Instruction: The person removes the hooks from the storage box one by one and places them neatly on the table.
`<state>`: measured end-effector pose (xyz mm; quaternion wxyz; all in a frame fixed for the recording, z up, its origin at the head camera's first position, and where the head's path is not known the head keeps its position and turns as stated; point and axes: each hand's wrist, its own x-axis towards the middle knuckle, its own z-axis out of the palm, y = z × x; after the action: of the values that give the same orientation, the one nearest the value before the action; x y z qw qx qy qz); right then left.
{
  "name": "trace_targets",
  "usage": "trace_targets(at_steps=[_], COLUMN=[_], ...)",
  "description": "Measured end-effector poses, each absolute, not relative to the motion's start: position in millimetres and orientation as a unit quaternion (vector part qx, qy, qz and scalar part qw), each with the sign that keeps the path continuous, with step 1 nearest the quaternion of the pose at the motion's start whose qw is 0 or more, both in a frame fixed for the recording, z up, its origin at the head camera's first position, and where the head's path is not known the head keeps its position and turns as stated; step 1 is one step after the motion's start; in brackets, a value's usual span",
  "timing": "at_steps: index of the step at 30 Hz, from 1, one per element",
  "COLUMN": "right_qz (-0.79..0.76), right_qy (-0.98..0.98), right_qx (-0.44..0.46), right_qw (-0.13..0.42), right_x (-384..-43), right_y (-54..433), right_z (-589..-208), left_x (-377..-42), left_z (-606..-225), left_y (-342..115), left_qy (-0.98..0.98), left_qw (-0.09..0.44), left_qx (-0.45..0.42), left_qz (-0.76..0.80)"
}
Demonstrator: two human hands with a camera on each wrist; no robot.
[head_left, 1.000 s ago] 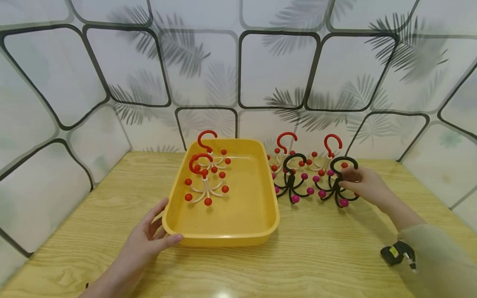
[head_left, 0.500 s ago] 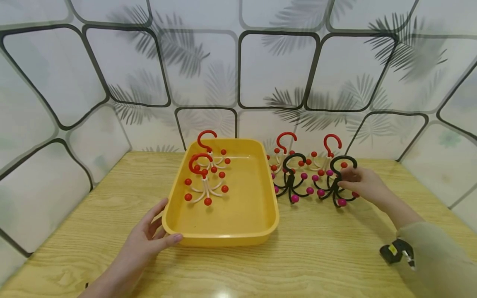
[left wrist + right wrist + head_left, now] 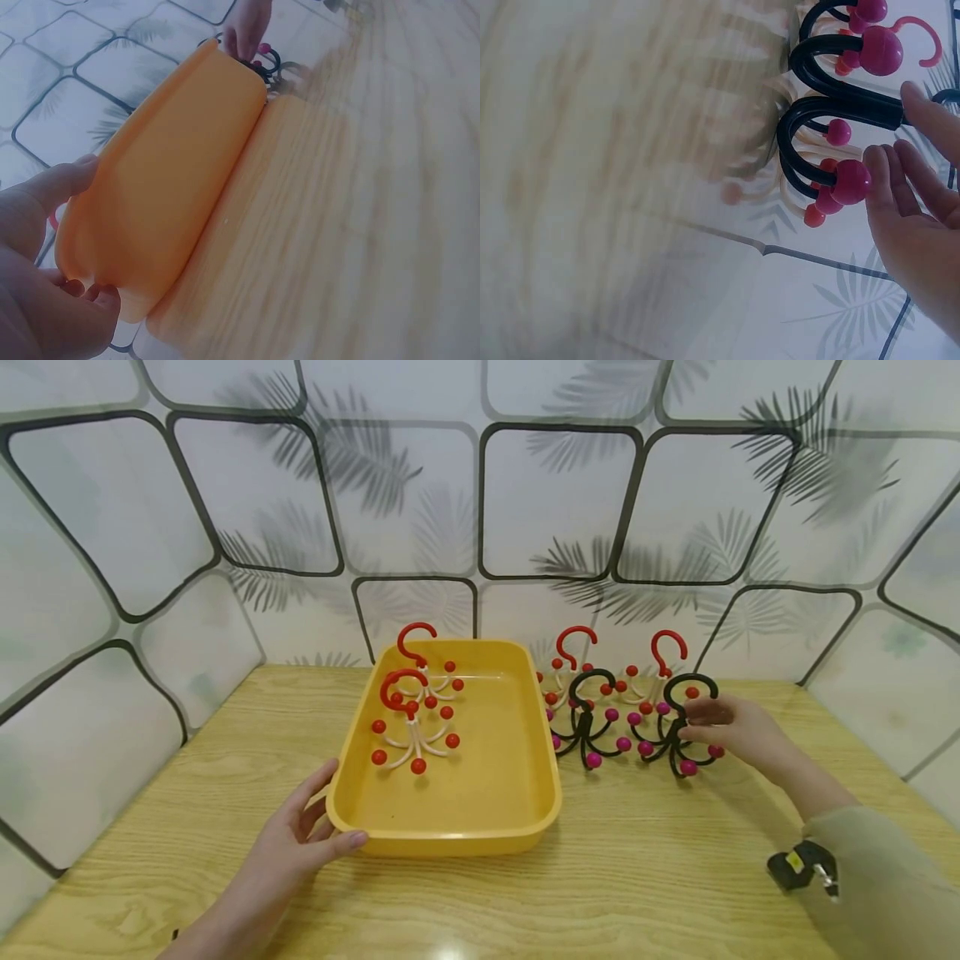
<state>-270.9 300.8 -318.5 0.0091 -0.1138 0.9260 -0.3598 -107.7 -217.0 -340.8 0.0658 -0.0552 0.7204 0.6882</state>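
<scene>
My left hand (image 3: 288, 847) grips the near left corner of a yellow plastic tray (image 3: 450, 837), thumb at the front rim and curled fingers at the side in the left wrist view. My right hand (image 3: 742, 735) is at the stem of a black multi-arm hook hanger (image 3: 847, 111) with pink ball tips, which stands on the table. In the right wrist view its thumb and fairly straight fingers lie either side of the stem, with a gap below it. Another black hanger (image 3: 586, 727) stands to the left, by the tray.
Two white hangers with red hooks and red balls stand inside the tray, a front hanger (image 3: 412, 731) and a rear hanger (image 3: 412, 652). Behind the black pair stand two more, a left hanger (image 3: 577, 629) and a right hanger (image 3: 663, 670). A patterned wall (image 3: 555, 502) closes the back.
The black hanger at my right hand has shifted very slightly left, then stayed still. My right fingers have since loosened and drawn a little off its stem. My left hand and the tray have hardly moved.
</scene>
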Motion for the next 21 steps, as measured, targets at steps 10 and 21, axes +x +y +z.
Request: trace_targets(at_steps=[10,21], right_qz=[-0.382,-0.398], right_qy=[0.918,0.903], right_qx=[-0.103,-0.107], right_qw=[-0.018,-0.120], right_x=[-268,-265], right_y=[301,279], right_z=[-300,-273], left_x=[-110,-110], left_z=[-341,-339], left_y=[-218,-217], left_qy=[0.721,0.725], left_qw=[0.068,0.071], left_qx=[-0.055,-0.063], left_qz=[0.687,0.682])
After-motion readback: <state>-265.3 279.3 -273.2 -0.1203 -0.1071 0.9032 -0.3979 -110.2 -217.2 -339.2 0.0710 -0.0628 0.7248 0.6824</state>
